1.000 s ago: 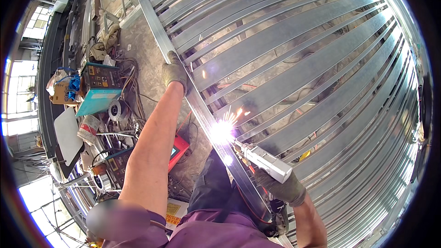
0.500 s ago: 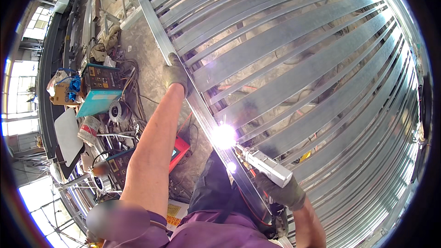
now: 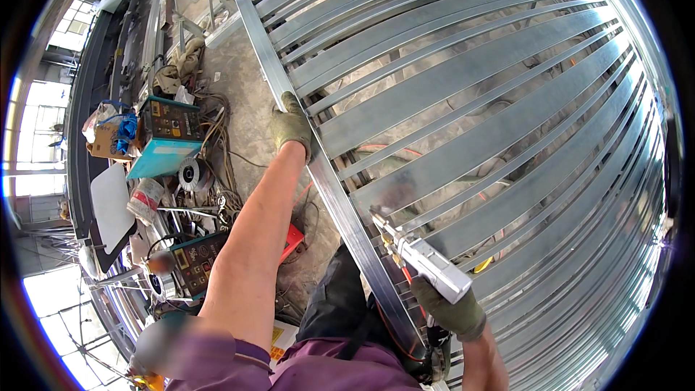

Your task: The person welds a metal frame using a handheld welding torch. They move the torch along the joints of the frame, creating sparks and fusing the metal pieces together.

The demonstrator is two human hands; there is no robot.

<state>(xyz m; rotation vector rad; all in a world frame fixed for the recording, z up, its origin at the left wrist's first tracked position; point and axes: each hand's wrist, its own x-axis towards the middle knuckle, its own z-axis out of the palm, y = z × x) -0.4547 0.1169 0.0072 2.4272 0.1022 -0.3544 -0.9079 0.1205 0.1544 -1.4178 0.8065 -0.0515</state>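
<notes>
A large silvery metal frame (image 3: 329, 195) with several parallel flat slats (image 3: 449, 127) fills the middle and right. My left hand (image 3: 292, 129), in an olive work glove, grips the frame's long side rail, with the fingers over its edge. In my right hand (image 3: 450, 309), also gloved, is a white and silver welding torch (image 3: 431, 264). Its nozzle (image 3: 378, 216) points up and left, just over the slat ends beside the rail, and no arc glows there. Dark smudges mark a slat near the nozzle.
On the left stand a teal-sided welding machine (image 3: 165, 137), a second control box (image 3: 195, 264), a wire spool (image 3: 191, 174) and a paint-stained bucket (image 3: 146, 199). Cables (image 3: 217, 119) lie tangled on the concrete floor. A red case (image 3: 291, 242) sits partly behind my left forearm.
The bright welding glare at the rail has gone out. The torch nozzle now shows off the rail, over the slats. My left hand keeps its hold while the whole view has shifted slightly.
</notes>
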